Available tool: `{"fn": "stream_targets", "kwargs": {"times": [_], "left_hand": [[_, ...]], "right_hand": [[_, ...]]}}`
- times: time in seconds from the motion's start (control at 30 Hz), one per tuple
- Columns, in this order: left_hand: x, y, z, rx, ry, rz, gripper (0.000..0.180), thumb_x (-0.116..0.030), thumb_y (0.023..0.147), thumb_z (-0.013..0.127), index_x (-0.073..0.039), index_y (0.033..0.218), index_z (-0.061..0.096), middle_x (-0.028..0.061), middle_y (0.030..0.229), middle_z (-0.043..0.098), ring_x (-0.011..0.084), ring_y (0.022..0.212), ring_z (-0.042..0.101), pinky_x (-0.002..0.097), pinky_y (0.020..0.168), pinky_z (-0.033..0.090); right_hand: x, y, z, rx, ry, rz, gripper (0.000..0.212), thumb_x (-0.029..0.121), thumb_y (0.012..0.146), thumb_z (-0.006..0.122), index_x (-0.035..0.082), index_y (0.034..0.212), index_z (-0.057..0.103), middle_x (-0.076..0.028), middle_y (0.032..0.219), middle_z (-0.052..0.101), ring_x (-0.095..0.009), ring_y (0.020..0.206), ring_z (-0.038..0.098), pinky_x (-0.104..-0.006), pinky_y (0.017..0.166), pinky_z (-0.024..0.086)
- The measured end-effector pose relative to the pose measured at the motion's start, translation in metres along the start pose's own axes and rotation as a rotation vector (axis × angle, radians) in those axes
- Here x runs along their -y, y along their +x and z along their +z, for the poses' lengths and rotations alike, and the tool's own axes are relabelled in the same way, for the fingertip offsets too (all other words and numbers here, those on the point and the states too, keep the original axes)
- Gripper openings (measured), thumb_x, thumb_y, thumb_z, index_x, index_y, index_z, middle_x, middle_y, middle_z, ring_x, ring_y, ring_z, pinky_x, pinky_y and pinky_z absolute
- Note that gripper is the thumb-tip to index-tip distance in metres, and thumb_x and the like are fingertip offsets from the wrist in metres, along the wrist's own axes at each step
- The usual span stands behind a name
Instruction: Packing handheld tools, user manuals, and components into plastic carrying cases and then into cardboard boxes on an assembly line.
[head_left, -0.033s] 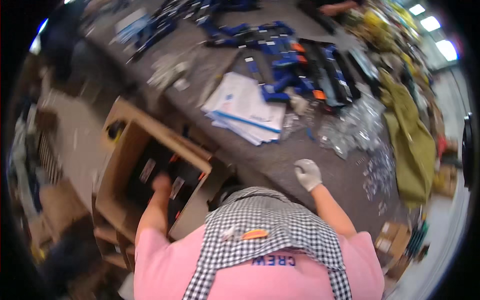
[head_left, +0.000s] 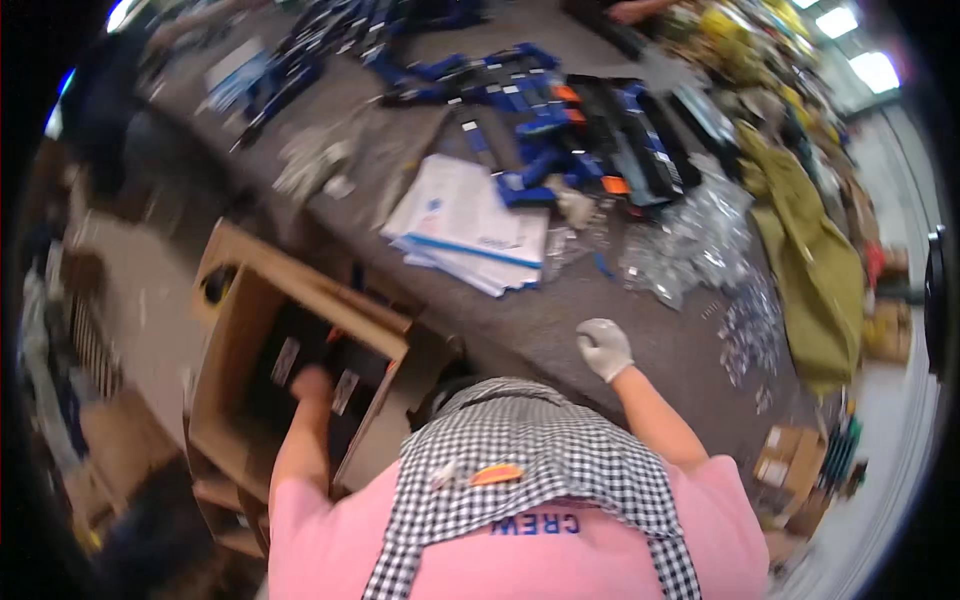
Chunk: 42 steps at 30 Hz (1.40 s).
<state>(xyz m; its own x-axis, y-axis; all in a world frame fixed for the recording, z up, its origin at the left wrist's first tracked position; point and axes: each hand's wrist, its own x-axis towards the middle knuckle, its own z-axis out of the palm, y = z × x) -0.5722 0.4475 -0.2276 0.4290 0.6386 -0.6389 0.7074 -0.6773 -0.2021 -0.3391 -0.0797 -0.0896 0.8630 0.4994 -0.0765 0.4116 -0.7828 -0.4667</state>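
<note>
Bare left hand (head_left: 312,384) and white-gloved right hand (head_left: 605,350) shift slightly leftward in view; right curls loosely, left's grip is unclear inside the brown cardboard box (head_left: 222,400); avoid scraping its walls.

White papers (head_left: 470,212) are loosely piled near crumpled clear plastic bags (head_left: 690,240); an olive-green cloth (head_left: 812,265) is laid out to their right.
</note>
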Motion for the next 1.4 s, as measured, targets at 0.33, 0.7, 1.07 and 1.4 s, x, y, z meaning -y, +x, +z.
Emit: {"fn": "stream_targets", "kwargs": {"times": [0.33,0.7,1.07,1.4], "left_hand": [[-0.257,-0.173,-0.3,-0.406,-0.791,1.047,0.029,-0.029,0.094,0.061,0.0,0.094,0.065,0.0095,0.073,0.062,0.0181,0.07,0.06,0.0344,0.064,0.046],[-0.723,-0.268,-0.114,0.867,-1.653,0.445,0.076,-0.04,0.076,0.081,0.008,0.126,0.049,0.0177,0.113,0.06,0.0311,0.102,0.058,0.0403,0.098,0.041],[-0.709,-0.147,-0.117,0.558,-2.213,0.304,0.048,0.012,0.077,0.04,0.001,0.124,0.046,0.0206,0.125,0.048,0.0427,0.102,0.057,0.0512,0.079,0.059],[-0.552,-0.116,-0.085,0.539,-1.621,0.312,0.044,0.008,0.077,0.043,0.0,0.12,0.046,0.0213,0.121,0.052,0.0401,0.102,0.058,0.0506,0.082,0.057]], "right_hand": [[-0.048,-0.069,0.015,-0.147,0.092,0.301,0.017,0.014,0.078,0.062,0.005,0.089,0.071,-0.012,0.097,0.07,-0.03,0.097,0.064,-0.039,0.089,0.049],[-0.081,-0.195,0.001,-0.536,0.199,0.589,0.012,0.011,0.076,0.066,0.005,0.086,0.069,-0.013,0.09,0.069,-0.032,0.089,0.064,-0.0401,0.08,0.051],[-0.268,-0.064,-0.163,-0.628,0.46,0.257,0.013,0.014,0.083,0.065,0.003,0.089,0.069,-0.012,0.087,0.07,-0.023,0.084,0.068,-0.0333,0.077,0.052],[-0.325,0.243,-0.204,0.205,1.004,0.248,0.081,0.059,0.077,0.069,-0.003,0.127,0.057,-0.02,0.122,0.063,-0.032,0.113,0.06,-0.0364,0.099,0.045]]}}
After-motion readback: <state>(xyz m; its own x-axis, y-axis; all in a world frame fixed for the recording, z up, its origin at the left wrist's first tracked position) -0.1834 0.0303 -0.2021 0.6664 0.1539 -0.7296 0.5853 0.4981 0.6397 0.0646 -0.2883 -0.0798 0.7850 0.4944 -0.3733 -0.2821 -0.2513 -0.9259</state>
